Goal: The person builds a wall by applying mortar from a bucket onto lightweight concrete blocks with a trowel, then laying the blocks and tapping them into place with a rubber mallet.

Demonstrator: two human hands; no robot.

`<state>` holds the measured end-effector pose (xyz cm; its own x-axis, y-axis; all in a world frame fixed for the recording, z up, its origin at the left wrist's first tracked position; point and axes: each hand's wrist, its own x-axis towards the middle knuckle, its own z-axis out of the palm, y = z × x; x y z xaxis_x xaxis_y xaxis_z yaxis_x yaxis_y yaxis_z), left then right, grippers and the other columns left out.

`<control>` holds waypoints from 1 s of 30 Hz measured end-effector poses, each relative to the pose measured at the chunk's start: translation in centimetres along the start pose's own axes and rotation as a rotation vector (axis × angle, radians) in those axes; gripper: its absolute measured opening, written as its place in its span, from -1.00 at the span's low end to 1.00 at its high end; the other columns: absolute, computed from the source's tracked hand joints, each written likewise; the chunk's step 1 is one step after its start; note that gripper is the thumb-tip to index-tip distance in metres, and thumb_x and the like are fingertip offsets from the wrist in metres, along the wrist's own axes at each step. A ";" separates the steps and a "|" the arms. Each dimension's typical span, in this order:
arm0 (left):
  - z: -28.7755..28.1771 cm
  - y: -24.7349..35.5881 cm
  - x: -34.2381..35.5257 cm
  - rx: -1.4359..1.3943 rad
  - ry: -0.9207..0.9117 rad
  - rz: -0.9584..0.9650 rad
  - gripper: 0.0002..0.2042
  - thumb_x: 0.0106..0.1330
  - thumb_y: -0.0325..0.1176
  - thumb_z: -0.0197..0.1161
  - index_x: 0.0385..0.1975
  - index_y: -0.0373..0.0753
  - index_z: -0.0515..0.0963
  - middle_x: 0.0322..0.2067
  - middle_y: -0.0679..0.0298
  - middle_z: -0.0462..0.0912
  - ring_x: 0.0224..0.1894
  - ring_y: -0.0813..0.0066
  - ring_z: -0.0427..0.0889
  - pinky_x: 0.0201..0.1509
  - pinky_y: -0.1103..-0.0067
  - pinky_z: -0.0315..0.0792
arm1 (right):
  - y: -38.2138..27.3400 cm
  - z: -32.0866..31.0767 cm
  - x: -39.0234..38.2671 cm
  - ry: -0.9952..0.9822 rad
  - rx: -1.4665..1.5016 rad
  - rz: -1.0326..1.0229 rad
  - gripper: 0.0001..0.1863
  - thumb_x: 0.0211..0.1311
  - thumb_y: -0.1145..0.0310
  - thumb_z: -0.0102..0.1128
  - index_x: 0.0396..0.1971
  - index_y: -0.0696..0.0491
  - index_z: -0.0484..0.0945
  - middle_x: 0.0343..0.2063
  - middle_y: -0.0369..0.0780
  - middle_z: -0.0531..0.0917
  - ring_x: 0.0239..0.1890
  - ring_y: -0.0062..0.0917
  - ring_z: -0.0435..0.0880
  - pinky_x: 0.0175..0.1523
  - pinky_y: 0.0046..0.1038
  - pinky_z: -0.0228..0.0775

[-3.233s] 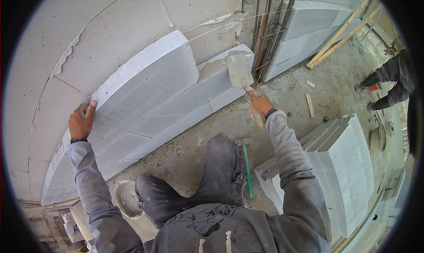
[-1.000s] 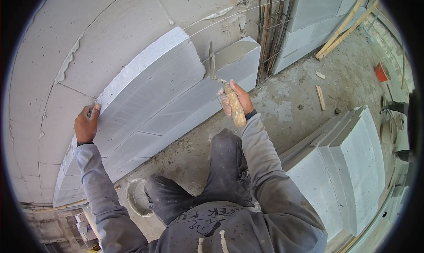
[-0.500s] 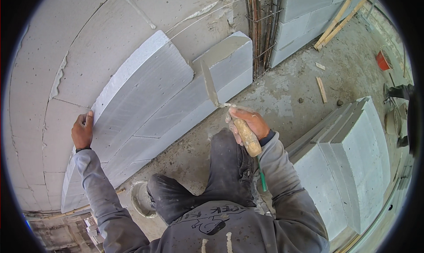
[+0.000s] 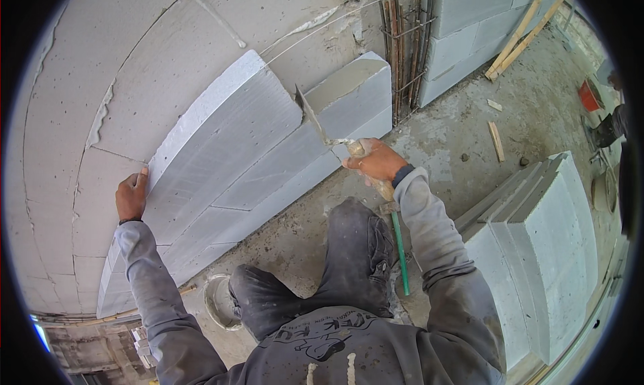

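Observation:
My right hand (image 4: 379, 162) is closed round the wooden handle of a trowel (image 4: 312, 120). The trowel's mortar-smeared blade stands at the right end of the upper aerated concrete block (image 4: 221, 126). Beside that block, a lower course (image 4: 349, 93) carries a grey mortar layer on its exposed top. With curled fingers and thumb at the rim, my left hand (image 4: 132, 196) grips the upper block's far edge near its left part. Blocks of the low wall meet at thin joints beneath it.
A stack of pale blocks (image 4: 537, 251) stands on the right. On the floor are a green-handled hammer (image 4: 401, 254), a bucket (image 4: 220, 303) by my knee and wood scraps (image 4: 496, 141). Upright rebar (image 4: 406, 42) rises at the wall's end. Another person's leg (image 4: 609, 126) shows far right.
The trowel has moved left and up to the upper block's end, and my right hand has turned over its handle. My left hand stays at the block's edge. More of the green-handled hammer shows.

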<state>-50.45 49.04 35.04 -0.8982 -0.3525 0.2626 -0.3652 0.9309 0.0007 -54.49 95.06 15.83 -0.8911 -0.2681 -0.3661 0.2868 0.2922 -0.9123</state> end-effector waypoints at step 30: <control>0.4 -0.8 -2.2 -0.128 0.155 0.066 -0.54 0.26 0.04 0.06 -0.09 -0.22 0.53 -0.15 0.01 0.57 -0.07 0.15 0.54 0.01 0.45 0.35 | 0.3 -4.9 -1.2 0.507 -0.660 -0.108 -0.62 -0.11 0.25 0.21 -0.27 0.15 0.47 -0.36 -0.01 0.60 -0.25 -0.14 0.59 -0.11 -0.26 0.42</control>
<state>-48.31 48.97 34.04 -0.8671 -0.2805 0.4116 -0.2637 0.9596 0.0984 -55.07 100.00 16.93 -0.9972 0.0734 -0.0124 0.0667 0.8082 -0.5851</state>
